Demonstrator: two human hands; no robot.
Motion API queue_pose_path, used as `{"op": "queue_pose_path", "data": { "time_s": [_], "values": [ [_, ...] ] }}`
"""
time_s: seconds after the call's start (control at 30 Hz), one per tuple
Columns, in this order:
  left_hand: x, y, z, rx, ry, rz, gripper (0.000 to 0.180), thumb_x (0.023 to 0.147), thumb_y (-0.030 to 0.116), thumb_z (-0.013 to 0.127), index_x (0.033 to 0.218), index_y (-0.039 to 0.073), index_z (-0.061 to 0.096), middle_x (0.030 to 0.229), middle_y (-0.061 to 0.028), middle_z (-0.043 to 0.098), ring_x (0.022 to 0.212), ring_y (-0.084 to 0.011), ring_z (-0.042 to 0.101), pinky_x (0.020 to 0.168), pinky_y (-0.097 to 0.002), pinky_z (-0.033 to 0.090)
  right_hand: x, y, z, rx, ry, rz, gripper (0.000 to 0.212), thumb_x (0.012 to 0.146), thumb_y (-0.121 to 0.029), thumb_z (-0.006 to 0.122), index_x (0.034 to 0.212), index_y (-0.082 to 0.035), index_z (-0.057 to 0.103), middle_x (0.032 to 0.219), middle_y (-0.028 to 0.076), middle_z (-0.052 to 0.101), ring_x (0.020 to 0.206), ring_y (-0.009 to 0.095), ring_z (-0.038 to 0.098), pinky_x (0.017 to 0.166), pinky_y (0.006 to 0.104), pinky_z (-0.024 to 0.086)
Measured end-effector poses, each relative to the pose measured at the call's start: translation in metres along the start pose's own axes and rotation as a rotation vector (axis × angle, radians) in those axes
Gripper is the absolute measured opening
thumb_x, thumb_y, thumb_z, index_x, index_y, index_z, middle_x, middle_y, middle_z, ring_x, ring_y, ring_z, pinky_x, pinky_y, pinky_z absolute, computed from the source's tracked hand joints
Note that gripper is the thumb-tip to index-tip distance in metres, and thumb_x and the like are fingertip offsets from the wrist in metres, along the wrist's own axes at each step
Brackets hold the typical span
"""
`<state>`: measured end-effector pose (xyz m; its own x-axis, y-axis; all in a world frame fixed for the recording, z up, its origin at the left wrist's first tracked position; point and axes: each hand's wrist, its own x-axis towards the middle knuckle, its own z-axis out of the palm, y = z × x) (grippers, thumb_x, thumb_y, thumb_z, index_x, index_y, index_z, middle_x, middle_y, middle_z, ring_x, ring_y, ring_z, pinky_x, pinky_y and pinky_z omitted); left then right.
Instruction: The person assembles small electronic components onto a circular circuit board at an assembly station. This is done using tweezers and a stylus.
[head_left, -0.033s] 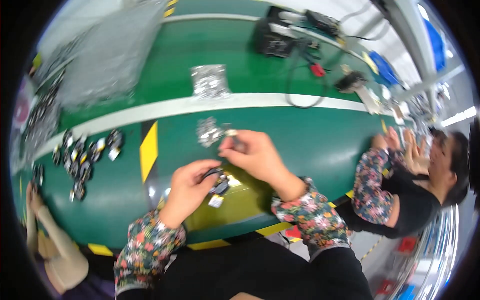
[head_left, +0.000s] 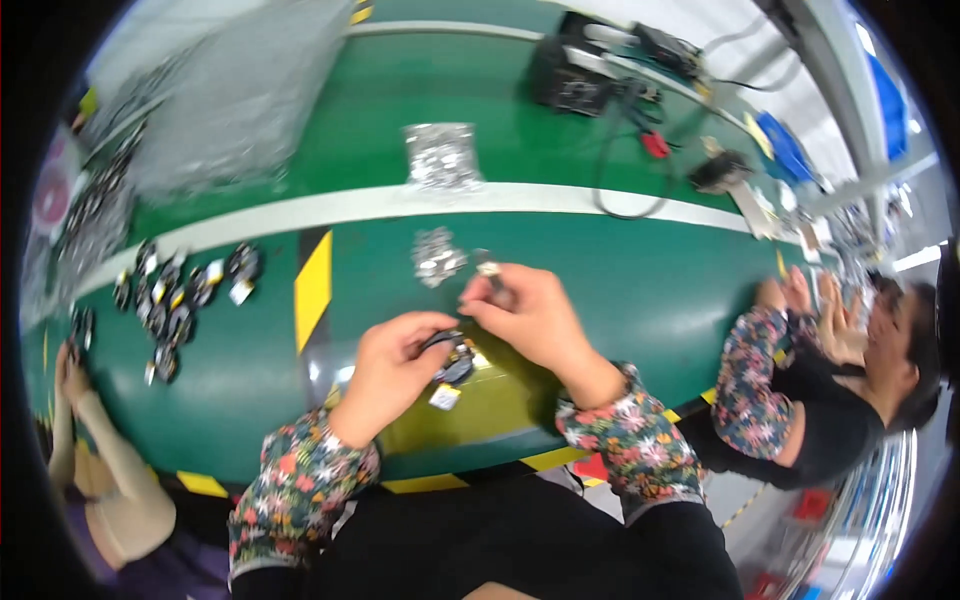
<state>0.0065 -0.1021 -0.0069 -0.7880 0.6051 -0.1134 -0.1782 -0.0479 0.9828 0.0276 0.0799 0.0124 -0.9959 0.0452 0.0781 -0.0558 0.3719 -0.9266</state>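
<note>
My left hand (head_left: 393,362) is closed on a small coiled black cable (head_left: 458,362), from which a white label tag (head_left: 445,397) hangs. Just to its right, my right hand (head_left: 530,310) pinches a small piece with a pale, metallic-looking end (head_left: 488,268); its kind is too blurred to tell, and so is whether it joins the cable. Beyond my hands lies a loose heap of small silvery parts (head_left: 437,256). Under my hands, a yellowish translucent sheet (head_left: 425,425) covers part of the green table (head_left: 590,240).
Several coiled black cables with white tags (head_left: 165,305) lie at the left. A clear bag of silvery parts (head_left: 442,155) rests beyond the white strip (head_left: 540,196). Black equipment (head_left: 570,75) with cords stands at the back. Co-workers' arms (head_left: 750,355) reach in from both sides.
The whole view has shifted slightly, so the scene sits a little further right. Both hands keep nearly the same pose and grip.
</note>
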Motion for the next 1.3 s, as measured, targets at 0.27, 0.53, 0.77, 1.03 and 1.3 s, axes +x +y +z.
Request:
{"op": "queue_pose_path", "data": {
  "time_s": [0.27,0.53,0.77,1.03,1.3],
  "values": [
    [-0.003,-0.006,-0.005,0.013,0.047,-0.022,0.016,0.081,-0.008,0.052,0.096,-0.003,0.054,0.088,-0.0027,0.060,0.080,-0.0060,0.057,0.069,-0.0194,0.046,-0.018,-0.011,0.026,-0.118,0.051,-0.137,0.009,0.071,0.001,0.064,0.077,0.002,0.058,0.069,0.004,0.055,0.051,0.008,0.042,0.048,0.0226,0.035],
    [-0.006,-0.001,-0.004,0.068,0.077,-0.028,0.013,0.080,-0.007,0.053,0.093,-0.004,0.055,0.087,-0.0050,0.061,0.077,-0.0068,0.059,0.064,-0.0205,0.048,-0.025,-0.012,0.030,-0.234,0.032,-0.236,0.012,0.069,0.006,0.063,0.078,0.003,0.057,0.083,0.010,0.059,0.064,0.015,0.059,0.055,0.0258,0.047],
    [-0.006,-0.001,-0.003,0.141,0.097,-0.015,0.016,0.078,-0.007,0.052,0.093,-0.004,0.057,0.088,-0.0070,0.063,0.077,-0.0082,0.060,0.065,-0.0221,0.049,-0.027,-0.011,0.033,-0.255,0.038,-0.262,0.014,0.068,0.009,0.062,0.078,0.002,0.056,0.086,0.010,0.058,0.064,0.013,0.058,0.053,0.0223,0.047],
    [-0.006,-0.005,0.000,0.125,0.170,0.086,0.011,0.077,-0.001,0.058,0.088,-0.003,0.058,0.073,-0.0085,0.063,0.062,-0.0099,0.059,0.056,-0.0241,0.047,-0.028,-0.008,0.034,-0.238,0.064,-0.275,0.015,0.066,0.010,0.062,0.078,0.002,0.057,0.087,0.009,0.058,0.062,0.010,0.057,0.050,0.0209,0.045],
    [-0.009,0.001,-0.005,0.011,0.043,0.004,0.017,0.080,-0.008,0.053,0.096,-0.004,0.055,0.090,-0.0062,0.062,0.083,-0.0081,0.060,0.069,-0.0210,0.048,-0.027,-0.003,0.036,-0.414,0.084,-0.484,0.016,0.066,0.008,0.062,0.075,0.000,0.052,0.084,0.008,0.056,0.057,0.011,0.052,0.047,0.0226,0.041]
  ]
}}
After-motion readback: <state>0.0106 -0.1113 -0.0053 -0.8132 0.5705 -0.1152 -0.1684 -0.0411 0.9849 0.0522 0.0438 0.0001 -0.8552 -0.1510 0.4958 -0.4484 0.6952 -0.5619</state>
